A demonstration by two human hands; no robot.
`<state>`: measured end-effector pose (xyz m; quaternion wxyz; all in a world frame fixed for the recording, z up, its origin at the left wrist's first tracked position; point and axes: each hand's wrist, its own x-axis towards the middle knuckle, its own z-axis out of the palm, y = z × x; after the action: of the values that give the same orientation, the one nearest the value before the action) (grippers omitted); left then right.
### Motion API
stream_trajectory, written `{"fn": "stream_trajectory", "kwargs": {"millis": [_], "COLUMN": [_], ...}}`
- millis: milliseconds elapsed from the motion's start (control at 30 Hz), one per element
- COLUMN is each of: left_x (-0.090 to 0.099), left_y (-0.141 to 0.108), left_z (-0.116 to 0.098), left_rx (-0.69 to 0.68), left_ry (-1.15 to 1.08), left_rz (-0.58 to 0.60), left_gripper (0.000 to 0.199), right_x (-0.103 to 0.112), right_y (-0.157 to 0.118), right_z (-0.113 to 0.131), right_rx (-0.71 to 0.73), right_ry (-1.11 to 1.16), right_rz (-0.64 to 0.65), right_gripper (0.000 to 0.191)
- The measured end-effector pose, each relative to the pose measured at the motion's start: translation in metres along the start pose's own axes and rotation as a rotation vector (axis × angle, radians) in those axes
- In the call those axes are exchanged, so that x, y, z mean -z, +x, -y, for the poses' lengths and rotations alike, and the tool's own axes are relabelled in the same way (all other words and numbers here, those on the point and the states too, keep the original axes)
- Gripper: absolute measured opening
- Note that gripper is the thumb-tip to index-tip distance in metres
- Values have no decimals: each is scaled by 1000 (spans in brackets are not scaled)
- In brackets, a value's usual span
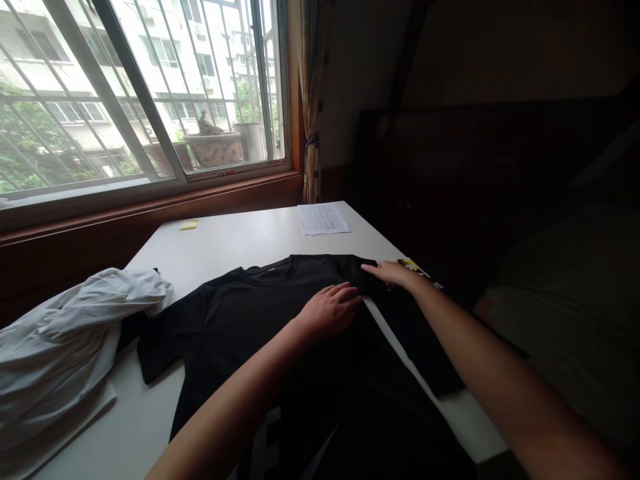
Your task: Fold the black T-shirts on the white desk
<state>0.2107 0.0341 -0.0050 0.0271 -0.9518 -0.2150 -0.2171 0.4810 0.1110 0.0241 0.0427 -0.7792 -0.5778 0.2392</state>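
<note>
A black T-shirt (260, 313) lies spread out on a white table (240, 233), its neckline towards the window. Flat on the chest, near the right-hand shoulder, rests my left hand (331, 310) with its fingers stretched out. My right hand (393, 273) is at the sleeve on the right, thumb and fingers closed on the cloth; part of its grip is hidden. Another dark folded cloth (425, 347) lies beside the shirt, under my right forearm. The shirt's lower part is dark and hard to make out.
Crumpled white-grey clothing (75, 340) is heaped at the table's left. Printed papers (324, 219) and a yellow sticky note (189, 225) lie towards the far edge. A barred window (150, 93) and a curtain (311, 100) stand behind. A yellow-and-black item (411, 265) sits at the right edge.
</note>
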Motion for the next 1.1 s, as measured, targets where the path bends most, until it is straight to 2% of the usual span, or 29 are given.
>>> {"fn": "stream_trajectory", "kwargs": {"millis": [33,133,233,300,500,667,900,1100], "left_x": [-8,-24,-27,-23,-12,-5,0,1], "left_y": [2,0,-6,-8,-9,-9,-7,-13], "left_z": [-4,-11,-11,-10,-10,-11,-16,-21], "left_rx": [21,86,91,75,48,-26,-165,-236], "left_ry": [-13,-42,-68,-81,-130,-208,-332,-328], "left_rz": [20,91,151,183,240,271,272,171], "left_gripper": [47,54,52,51,51,48,43,46], "right_x": [-1,-7,-11,-11,-7,-13,-21,-15], "right_y": [-5,-18,-25,-26,-18,-8,7,16], "right_z": [-4,-14,-18,-19,-17,-13,-13,-19], "right_rx": [20,111,187,225,380,546,481,403], "right_ry": [38,245,486,556,429,256,220,259], "right_rz": [45,-7,-57,-98,-282,-498,-535,-484], "right_gripper": [64,49,45,40,32,30,32,34]}}
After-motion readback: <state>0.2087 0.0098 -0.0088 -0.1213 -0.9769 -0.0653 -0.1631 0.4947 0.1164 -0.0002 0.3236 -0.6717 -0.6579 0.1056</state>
